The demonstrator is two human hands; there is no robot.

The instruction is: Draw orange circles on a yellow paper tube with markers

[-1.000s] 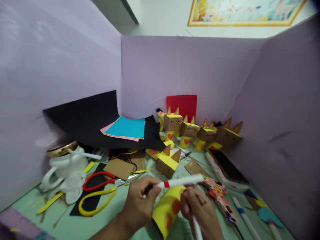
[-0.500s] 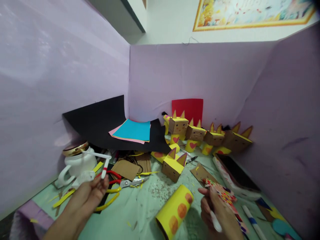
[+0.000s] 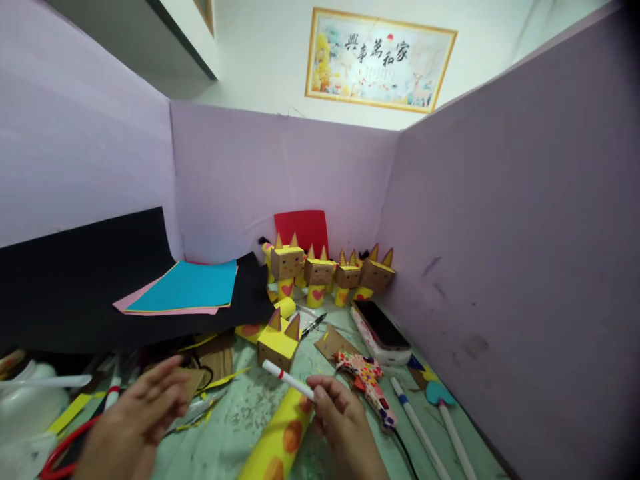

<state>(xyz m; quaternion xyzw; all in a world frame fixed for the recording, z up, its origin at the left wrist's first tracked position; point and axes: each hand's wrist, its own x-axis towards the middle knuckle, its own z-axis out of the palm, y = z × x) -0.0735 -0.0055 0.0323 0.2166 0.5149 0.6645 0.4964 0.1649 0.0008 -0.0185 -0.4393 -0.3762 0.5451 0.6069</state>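
Note:
My right hand [image 3: 343, 423] is closed on a white marker [image 3: 289, 381] with a red band, its banded end pointing up and left. Just below the marker lies a yellow paper tube [image 3: 280, 440] with orange spots, partly covered by that hand. My left hand [image 3: 143, 413] is held over the left side with its fingers stretched out and nothing in them, slightly blurred. Beside it are red-handled scissors [image 3: 65, 450] and another white marker [image 3: 114, 383] with a red band. A yellow-topped cardboard box head [image 3: 279, 347] with pointed ears sits beyond the tube.
Several similar cardboard figures [image 3: 316, 272] stand at the back before a red sheet [image 3: 307, 229]. Coloured paper [image 3: 185, 285] lies on black card [image 3: 45, 287]. At right are a dotted glue gun [image 3: 367, 381], a phone [image 3: 383, 325] and a blue-banded marker [image 3: 417, 427]. Lilac panels surround the table.
The view has turned right. My left hand has come away from the marker at the left, fingers spread. My right hand has swung its marker up over the spotted tube, away from the glue gun.

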